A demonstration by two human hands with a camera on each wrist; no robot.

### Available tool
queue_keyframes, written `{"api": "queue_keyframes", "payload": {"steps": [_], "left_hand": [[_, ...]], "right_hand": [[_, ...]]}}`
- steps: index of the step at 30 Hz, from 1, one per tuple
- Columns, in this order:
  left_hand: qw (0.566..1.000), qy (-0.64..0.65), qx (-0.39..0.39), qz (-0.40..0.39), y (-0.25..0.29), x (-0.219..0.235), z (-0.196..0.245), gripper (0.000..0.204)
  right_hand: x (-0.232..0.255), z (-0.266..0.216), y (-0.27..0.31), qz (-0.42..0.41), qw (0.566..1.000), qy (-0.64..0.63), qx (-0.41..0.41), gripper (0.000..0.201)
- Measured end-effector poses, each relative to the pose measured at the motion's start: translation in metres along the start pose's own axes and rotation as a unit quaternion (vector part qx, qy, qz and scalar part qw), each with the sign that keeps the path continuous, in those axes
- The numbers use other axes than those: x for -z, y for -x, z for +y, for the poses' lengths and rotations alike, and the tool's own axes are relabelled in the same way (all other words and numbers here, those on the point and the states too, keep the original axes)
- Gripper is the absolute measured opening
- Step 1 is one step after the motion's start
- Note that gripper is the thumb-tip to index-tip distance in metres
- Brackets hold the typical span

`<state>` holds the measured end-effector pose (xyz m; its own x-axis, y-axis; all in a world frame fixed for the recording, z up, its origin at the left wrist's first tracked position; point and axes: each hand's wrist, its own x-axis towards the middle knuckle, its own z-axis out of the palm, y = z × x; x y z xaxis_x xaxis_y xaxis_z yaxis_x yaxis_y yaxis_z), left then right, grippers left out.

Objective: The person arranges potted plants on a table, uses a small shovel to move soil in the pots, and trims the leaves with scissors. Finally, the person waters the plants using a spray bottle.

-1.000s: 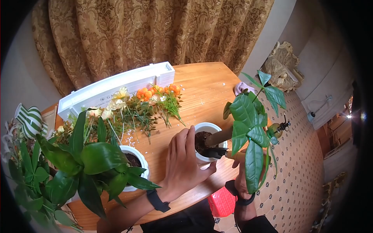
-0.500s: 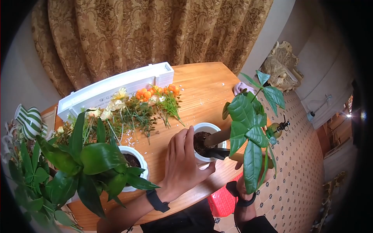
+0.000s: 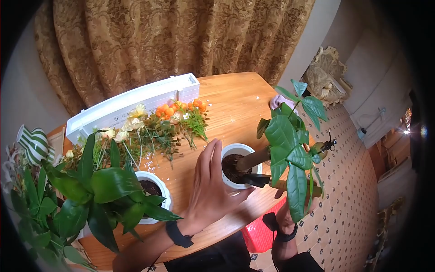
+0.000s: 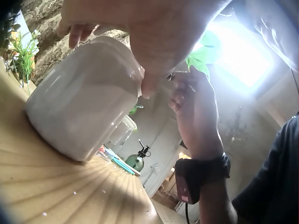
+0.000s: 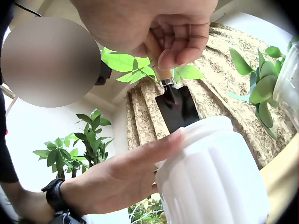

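A white pot [image 3: 239,148] of dark soil [image 3: 230,168] stands near the table's front edge, a thick-stemmed green plant [image 3: 297,188] leaning right out of it. My left hand [image 3: 209,186] grips this pot, fingers along its left side and thumb at the near rim. My right hand [image 5: 182,35] holds a small trowel [image 5: 177,109] by its wooden handle. In the right wrist view, the black blade points down at the pot's rim; the head view shows its tip at the soil beside the stem. Leaves partly hide the right hand [image 3: 285,215] in the head view.
Left of the hands stands another white pot [image 3: 165,192] under broad leaves [image 3: 115,186]. Artificial flowers [image 3: 136,124] lie before a long white planter box [image 3: 136,97]. A spray bottle [image 3: 319,152] and a lilac cloth [image 3: 281,102] are at right, a red stool [image 3: 263,231] below.
The trowel has shifted slightly right, outward over the pot's rim, and more of its handle shows. My left hand keeps its hold on the pot. The head view has moved slightly.
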<state>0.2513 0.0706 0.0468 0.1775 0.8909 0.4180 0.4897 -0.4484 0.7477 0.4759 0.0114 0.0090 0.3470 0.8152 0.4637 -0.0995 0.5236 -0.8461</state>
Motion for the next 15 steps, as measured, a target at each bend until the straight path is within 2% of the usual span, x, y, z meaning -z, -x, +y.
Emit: {"api": "queue_keyframes", "payload": {"steps": [2,3,5,6,7,8,9,11,12,14,15], "left_hand": [[0.999,0.037,-0.012,-0.012,-0.003,0.0,0.001,0.112],[0.998,0.059,-0.017,-0.032,-0.004,-0.001,0.001,0.112],[0.995,0.081,-0.023,-0.052,-0.005,-0.004,-0.001,0.112],[0.995,0.075,-0.022,-0.066,-0.005,-0.005,-0.004,0.109],[0.994,0.068,-0.022,-0.08,-0.006,-0.006,-0.008,0.107],[0.994,0.069,-0.024,-0.082,-0.006,-0.007,-0.01,0.107],[0.995,0.053,-0.034,-0.083,-0.006,-0.008,-0.012,0.104],[0.995,0.037,-0.045,-0.085,-0.006,-0.008,-0.013,0.102],[0.995,0.028,-0.049,-0.077,-0.005,-0.008,-0.013,0.1],[0.996,0.02,-0.057,-0.071,-0.005,-0.008,-0.01,0.099],[0.997,0.008,-0.048,-0.062,-0.004,-0.007,-0.007,0.099]], "right_hand": [[-0.012,-0.007,-0.004,-0.006,0.974,0.204,0.098,0.054],[-0.017,-0.009,-0.008,-0.013,0.995,0.052,0.089,0.045],[-0.017,-0.007,-0.01,-0.02,0.991,-0.101,0.08,0.038],[-0.012,0.0,-0.01,0.01,0.983,0.103,0.152,0.049],[-0.01,0.001,-0.011,0.022,0.961,0.205,0.186,0.055],[-0.009,0.002,-0.011,0.042,0.926,0.304,0.219,0.061],[-0.011,0.001,-0.013,0.03,0.923,0.296,0.243,0.061],[-0.012,0.001,-0.011,0.02,0.919,0.289,0.267,0.06],[-0.012,0.002,-0.009,0.043,0.945,0.245,0.215,0.06],[-0.012,0.001,-0.009,0.068,0.964,0.2,0.164,0.059],[-0.013,0.0,-0.012,0.044,0.948,0.241,0.206,0.056]]}}
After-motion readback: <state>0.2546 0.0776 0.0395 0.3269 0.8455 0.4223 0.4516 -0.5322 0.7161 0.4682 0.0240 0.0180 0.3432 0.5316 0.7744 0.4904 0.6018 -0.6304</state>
